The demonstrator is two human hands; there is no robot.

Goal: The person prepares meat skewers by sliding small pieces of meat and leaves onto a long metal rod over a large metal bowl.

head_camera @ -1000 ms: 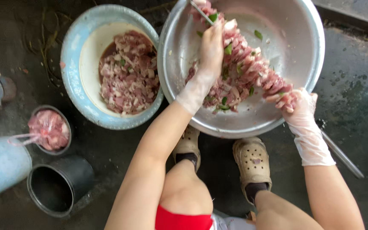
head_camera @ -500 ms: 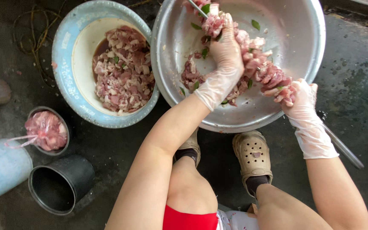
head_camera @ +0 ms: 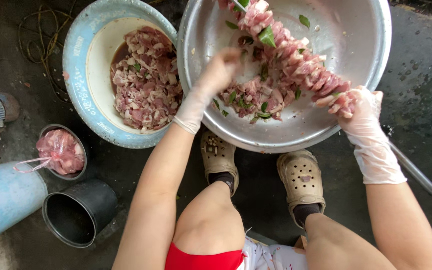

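Note:
A long metal skewer packed with raw pink meat pieces and green leaves [head_camera: 296, 57] slants across a big steel bowl [head_camera: 361, 45]. My right hand [head_camera: 363, 112], in a thin clear glove, grips the skewer's lower end at the bowl's right rim; the bare rod [head_camera: 416, 172] sticks out past it. My gloved left hand [head_camera: 216, 75] reaches down into the bowl, fingers curled at the loose meat and leaves [head_camera: 253, 97] lying on the bottom. Whether it holds a piece I cannot tell.
A blue-rimmed basin [head_camera: 78, 75] of chopped raw meat stands to the left. Further left sit a small metal bowl with a pink bag of meat [head_camera: 61, 150], a black pot [head_camera: 78, 212] and a blue cylinder [head_camera: 3, 197]. My two beige clogs [head_camera: 301, 180] rest on the dark wet floor.
My left hand has come off the meat on the skewer and dropped down to the loose meat in the bowl. The right hand keeps the skewer's end.

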